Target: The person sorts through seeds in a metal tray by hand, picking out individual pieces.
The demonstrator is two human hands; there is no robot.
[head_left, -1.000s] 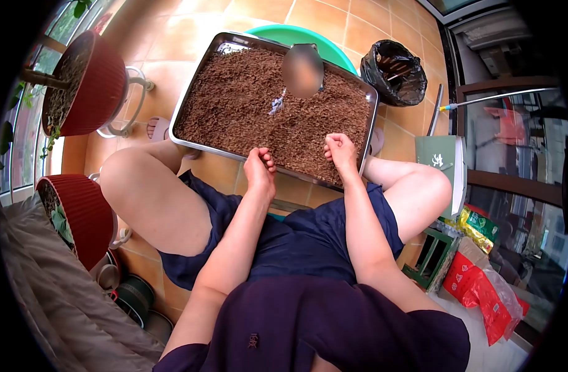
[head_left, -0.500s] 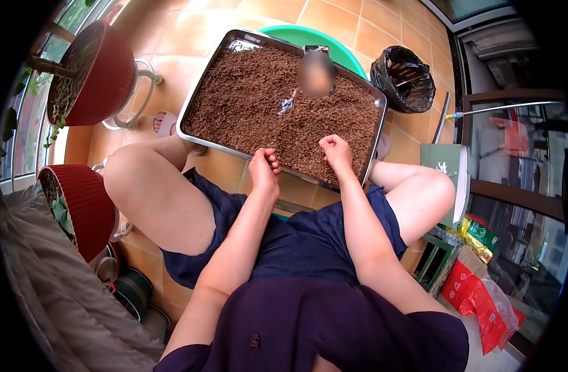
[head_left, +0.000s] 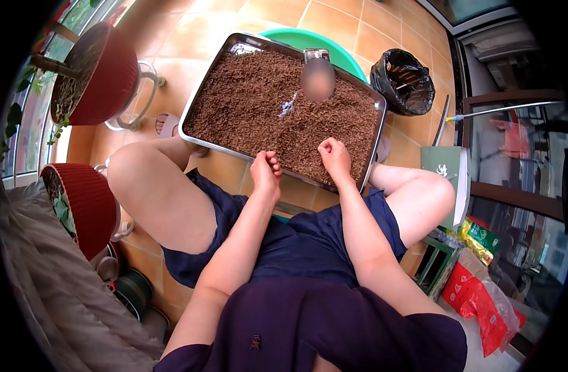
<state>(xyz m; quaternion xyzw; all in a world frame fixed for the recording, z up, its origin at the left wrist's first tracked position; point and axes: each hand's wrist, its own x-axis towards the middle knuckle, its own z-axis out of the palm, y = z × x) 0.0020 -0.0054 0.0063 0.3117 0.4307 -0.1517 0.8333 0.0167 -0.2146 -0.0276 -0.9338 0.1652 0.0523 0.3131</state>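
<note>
A metal tray (head_left: pixel 193 137) filled with brown crumbly material (head_left: pixel 247 93) lies in front of my knees. My left hand (head_left: pixel 266 170) is at the tray's near edge, its fingers curled; what they hold, if anything, is hidden. My right hand (head_left: pixel 335 156) is over the brown material near the right side, with fingers pinched together and nothing clearly visible between them. A small white-and-blue scrap (head_left: pixel 288 105) lies on the material. Near the tray's far edge is a phone-like device (head_left: pixel 316 54), partly covered by a blurred patch.
A green basin (head_left: pixel 333 49) sits behind the tray, with a black-lined bin (head_left: pixel 403 80) to its right. Two red pots (head_left: pixel 113 77) stand at left. A green book (head_left: pixel 439 162), a green crate (head_left: pixel 434 263) and a red bag (head_left: pixel 476 297) are at right.
The view has shifted slightly, so the tray sits a little further right in it. My right hand has turned and its fingers have curled in more. My left hand stays much the same.
</note>
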